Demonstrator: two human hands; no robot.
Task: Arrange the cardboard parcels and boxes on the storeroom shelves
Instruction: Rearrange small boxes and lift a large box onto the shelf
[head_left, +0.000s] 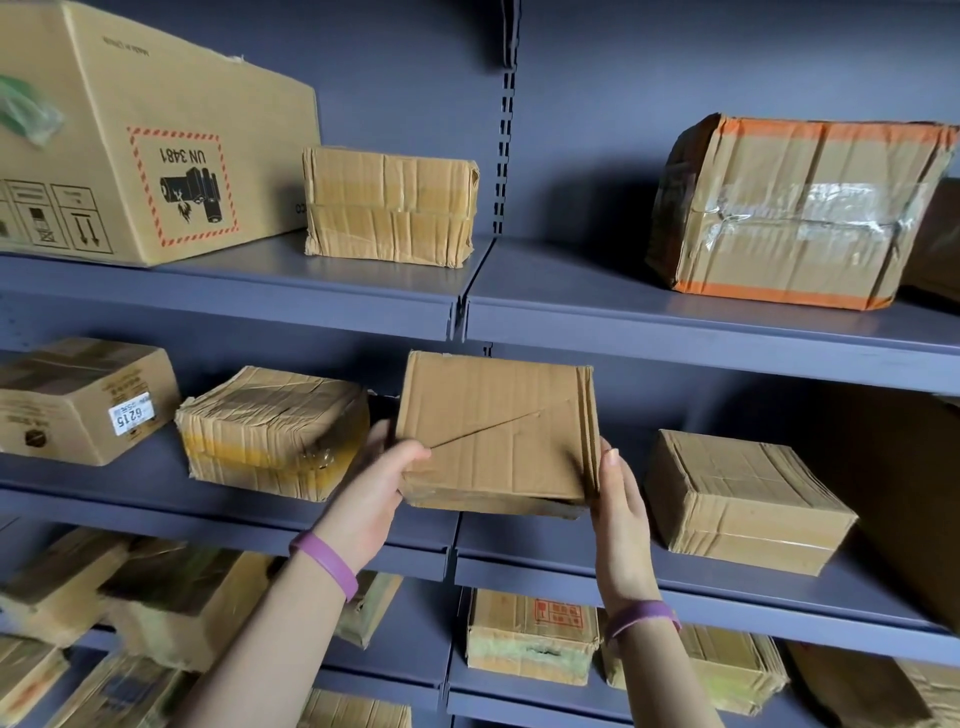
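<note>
I hold a flat square cardboard parcel (498, 431) tilted up over the front of the middle shelf (727, 592), at the joint between two bays. My left hand (382, 478) grips its lower left corner, thumb on top. My right hand (618, 499) holds its right edge, fingers running up along the side. Both wrists wear purple bands. On the same shelf, a crumpled taped parcel (270, 431) lies just left and a taped box (743, 499) lies to the right.
The upper shelf carries a large UN 3481 carton (145, 130), a small taped parcel (389, 202) and an orange-taped box (795, 208). A labelled box (83, 400) sits far left. Several parcels fill the lower shelves, among them a red-printed box (530, 634). A tall dark carton (904, 499) stands far right.
</note>
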